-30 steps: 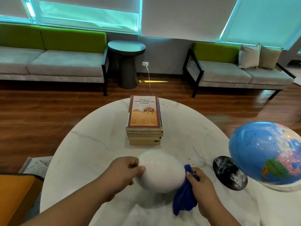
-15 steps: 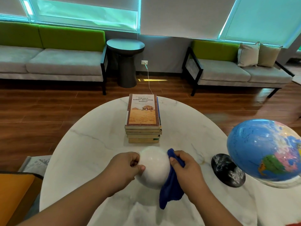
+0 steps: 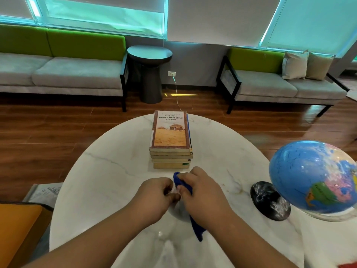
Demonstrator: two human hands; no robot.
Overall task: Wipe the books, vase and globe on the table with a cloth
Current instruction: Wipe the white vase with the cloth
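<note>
Head view:

- The round white marble table [image 3: 108, 171] fills the lower centre of the frame.
- The left hand [image 3: 154, 198] is at the near centre of the table. Its fingers are curled and its thumb is tucked in against the left side of the vase [image 3: 178, 209].
- The vase is almost fully covered by the two hands. Only a pale, shaded patch shows between the wrists, so its shape cannot be read.
- The right hand [image 3: 202, 194] lies over the right and top of the vase, touching the left hand's fingertips. Its fingers are bent over the blue cloth [image 3: 196, 227] and clamp it against the vase. One fold of cloth shows above the knuckles and a tail hangs below the wrist.
- The books [image 3: 171, 144] form a flat stack just behind the hands, near the far edge. The spines face the viewer and the top cover is tan.
- The globe [image 3: 313, 176] is at the right edge of the table, well apart from the hands.
- A dark round disc [image 3: 270, 202] lies on the table beside the globe.
- Beyond the table are a wood floor, two grey-and-green sofas and a dark side table [image 3: 149, 72].
</note>
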